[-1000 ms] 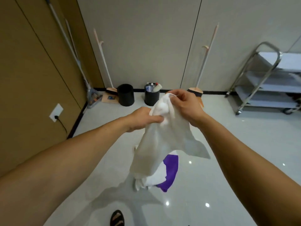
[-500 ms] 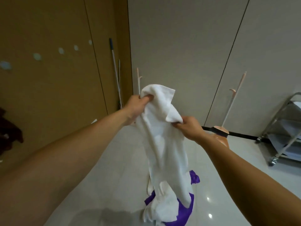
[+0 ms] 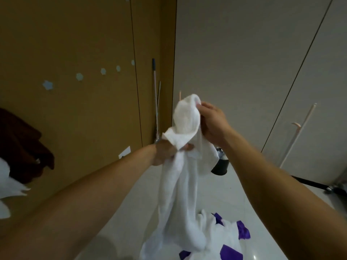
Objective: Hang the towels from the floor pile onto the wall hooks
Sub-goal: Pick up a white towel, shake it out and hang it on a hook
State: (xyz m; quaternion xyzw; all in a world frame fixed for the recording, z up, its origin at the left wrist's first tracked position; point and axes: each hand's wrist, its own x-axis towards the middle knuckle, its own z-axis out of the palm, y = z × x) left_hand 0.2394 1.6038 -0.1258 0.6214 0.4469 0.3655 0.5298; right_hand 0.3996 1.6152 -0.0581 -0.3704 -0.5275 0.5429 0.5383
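A white towel (image 3: 180,184) hangs long in front of me, held at chest height by both hands. My left hand (image 3: 167,152) grips a bunched fold near the towel's top. Higher up, my right hand (image 3: 212,122) pinches the upper edge. Below it on the floor lies the pile (image 3: 225,243) of white and purple towels. A row of small pale star-shaped hooks (image 3: 79,76) runs across the brown wall on the left. A dark red towel (image 3: 22,147) and a white one (image 3: 7,181) hang at the far left.
A mop handle (image 3: 155,98) leans in the corner. A black bin (image 3: 221,166) stands on the floor behind the towel. A pale brush handle (image 3: 298,132) leans on the grey wall at right. A wall socket (image 3: 124,152) sits low on the brown wall.
The view has lifted and turned left toward the brown wall. My right hand rose to the towel's top edge and my left hand dropped lower on the towel.
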